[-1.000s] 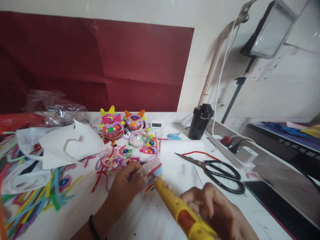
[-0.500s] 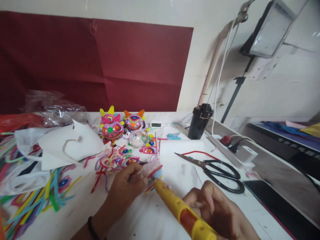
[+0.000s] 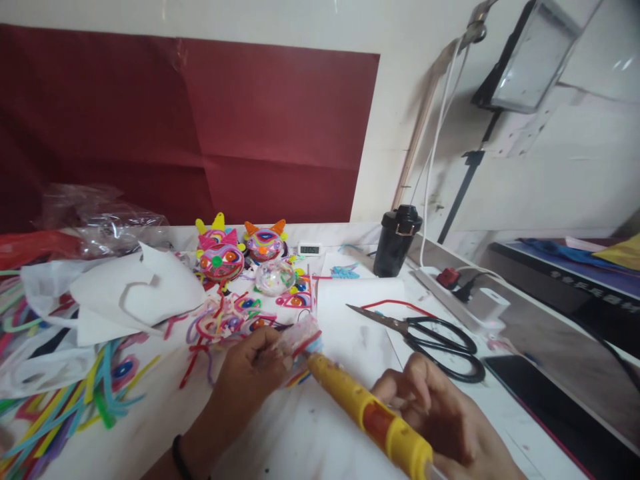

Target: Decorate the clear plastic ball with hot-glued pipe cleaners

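My left hand pinches a small clear plastic piece with red, blue and yellow strips along its side. Closed around a yellow hot glue gun, my right hand points its tip at the strips. The tip is right at the piece; whether it touches I cannot tell. From the glue gun's back end sticks out a clear glue stick. Just behind my left hand lie tangled fuzzy strips and a clear plastic ball.
Black-handled scissors and a phone lie to the right. A black bottle stands behind them, near a power strip. Decorated balls with horns sit at the back. Cut white paper and colourful strips cover the left.
The view has shifted slightly. The glue gun's tip stays by the strips on the plastic piece, and both hands keep nearly the same pose.
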{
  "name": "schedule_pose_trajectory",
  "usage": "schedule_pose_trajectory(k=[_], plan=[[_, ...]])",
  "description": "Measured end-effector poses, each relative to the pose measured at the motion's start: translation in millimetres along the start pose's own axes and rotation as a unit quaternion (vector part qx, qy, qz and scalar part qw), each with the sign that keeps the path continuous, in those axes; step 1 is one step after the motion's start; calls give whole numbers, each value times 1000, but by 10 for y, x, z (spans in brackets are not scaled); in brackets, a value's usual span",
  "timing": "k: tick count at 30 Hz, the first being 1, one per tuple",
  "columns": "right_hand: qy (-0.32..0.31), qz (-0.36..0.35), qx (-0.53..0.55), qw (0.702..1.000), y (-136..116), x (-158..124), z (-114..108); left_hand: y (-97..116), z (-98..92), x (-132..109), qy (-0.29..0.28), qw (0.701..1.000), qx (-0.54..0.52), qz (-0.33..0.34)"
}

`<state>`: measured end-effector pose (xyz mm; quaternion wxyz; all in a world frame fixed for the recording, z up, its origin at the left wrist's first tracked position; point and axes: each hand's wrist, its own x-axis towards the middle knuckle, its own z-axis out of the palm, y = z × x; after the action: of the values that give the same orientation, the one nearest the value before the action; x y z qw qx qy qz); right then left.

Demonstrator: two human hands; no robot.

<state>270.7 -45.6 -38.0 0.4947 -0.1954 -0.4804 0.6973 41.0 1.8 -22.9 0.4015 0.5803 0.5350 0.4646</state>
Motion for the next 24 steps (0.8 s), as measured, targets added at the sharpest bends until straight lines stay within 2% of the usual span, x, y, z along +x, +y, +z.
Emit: schedule_pose_trajectory(k=[10,18,24], plan=[[61,-12,-9,998,-21,16,22,-23,-1,-18,0,1000,13,-6],[60,-2,-11,998,-9,-3,3,-92,-12,2,-12,1000,14,16],[33,4,-3,999,-4,-11,37,-79,-17,-22,-25,1000,-2,10]])
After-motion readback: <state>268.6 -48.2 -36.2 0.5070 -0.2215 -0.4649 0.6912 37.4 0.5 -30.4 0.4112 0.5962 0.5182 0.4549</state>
